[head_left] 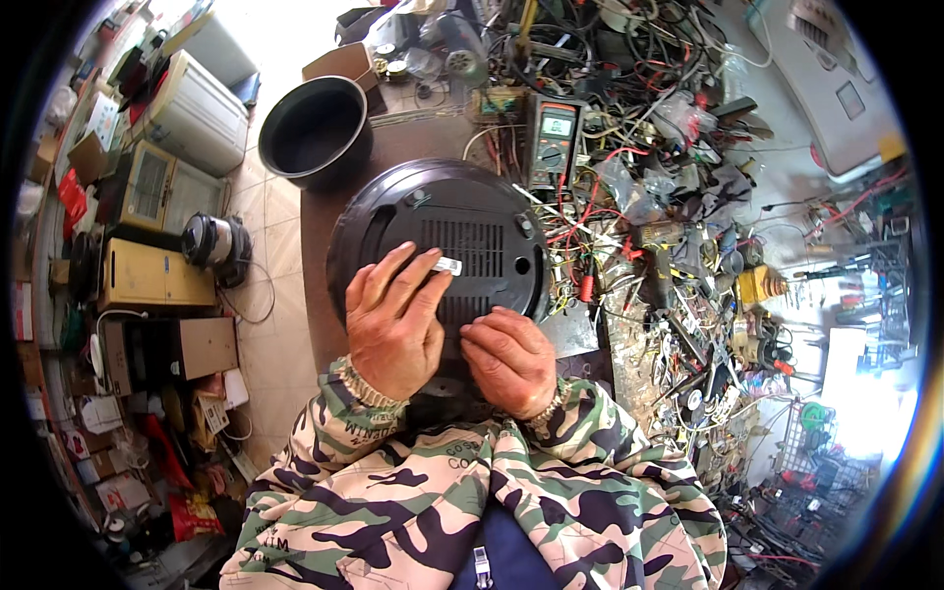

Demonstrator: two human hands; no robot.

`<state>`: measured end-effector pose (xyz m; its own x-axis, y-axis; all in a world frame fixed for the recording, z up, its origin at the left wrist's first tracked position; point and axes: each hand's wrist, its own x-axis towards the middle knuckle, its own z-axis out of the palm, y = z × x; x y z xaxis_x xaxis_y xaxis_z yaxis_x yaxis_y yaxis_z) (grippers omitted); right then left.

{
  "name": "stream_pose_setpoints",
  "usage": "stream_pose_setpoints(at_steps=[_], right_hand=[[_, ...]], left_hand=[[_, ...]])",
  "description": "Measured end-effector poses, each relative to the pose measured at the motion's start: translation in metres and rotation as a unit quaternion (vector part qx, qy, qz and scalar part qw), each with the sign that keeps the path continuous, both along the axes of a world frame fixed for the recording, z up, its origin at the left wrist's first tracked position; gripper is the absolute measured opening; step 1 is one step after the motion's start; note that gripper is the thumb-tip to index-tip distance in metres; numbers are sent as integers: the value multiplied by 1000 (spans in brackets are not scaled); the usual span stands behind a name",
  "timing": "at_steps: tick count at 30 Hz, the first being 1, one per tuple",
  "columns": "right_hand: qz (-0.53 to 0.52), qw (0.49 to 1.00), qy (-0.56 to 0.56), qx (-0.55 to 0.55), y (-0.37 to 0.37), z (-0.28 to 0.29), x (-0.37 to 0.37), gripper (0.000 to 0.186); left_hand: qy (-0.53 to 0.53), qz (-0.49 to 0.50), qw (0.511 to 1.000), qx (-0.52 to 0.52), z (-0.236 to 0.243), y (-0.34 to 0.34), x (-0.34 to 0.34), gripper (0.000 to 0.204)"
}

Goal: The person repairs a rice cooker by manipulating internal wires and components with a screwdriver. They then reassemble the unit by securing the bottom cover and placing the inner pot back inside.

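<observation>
A round black appliance base (482, 211) with rows of vent slots and a round hole lies underside up on the table before me, probably the bottom of an electric cooker. My left hand (395, 320) rests on its left part, fingers stretched out. Its fingertips are at a small white label (447, 265) near the slots. Close beside it, at the base's near edge, my right hand (511, 362) is closed with the fingers curled in. Whatever those fingers grip, if anything, is hidden.
A black inner pot (315, 133) stands beyond the base on the left. A multimeter (555, 143) with red leads lies to the far right. Tangled wires (629, 49), tools and loose parts crowd the table's right side. Another cooker (216, 246) sits on the left near cabinets.
</observation>
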<state>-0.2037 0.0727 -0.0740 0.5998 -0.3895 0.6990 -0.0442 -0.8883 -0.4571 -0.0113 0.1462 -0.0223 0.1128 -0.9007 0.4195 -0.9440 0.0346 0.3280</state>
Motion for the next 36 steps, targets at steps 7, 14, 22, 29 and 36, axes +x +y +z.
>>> stream_pose_setpoints(at_steps=[7, 14, 22, 29, 36], right_hand=[[12, 1000, -9, 27, -2, 2, -1, 33], [16, 996, 49, 76, -6, 18, 3, 28], [35, 992, 99, 71, -14, 32, 7, 21], [51, 988, 141, 36, -17, 44, 11, 23], [95, 980, 172, 29, -25, 45, 9, 23]], left_hand=[[-27, 2, 1000, -4, -4, 0, -2, 46], [-23, -5, 1000, -5, -1, 0, 1, 46], [-1, 8, 1000, -15, 8, 0, -5, 47], [17, 19, 999, -21, 8, 3, -1, 48], [31, 22, 998, -43, 2, 8, 0, 49]])
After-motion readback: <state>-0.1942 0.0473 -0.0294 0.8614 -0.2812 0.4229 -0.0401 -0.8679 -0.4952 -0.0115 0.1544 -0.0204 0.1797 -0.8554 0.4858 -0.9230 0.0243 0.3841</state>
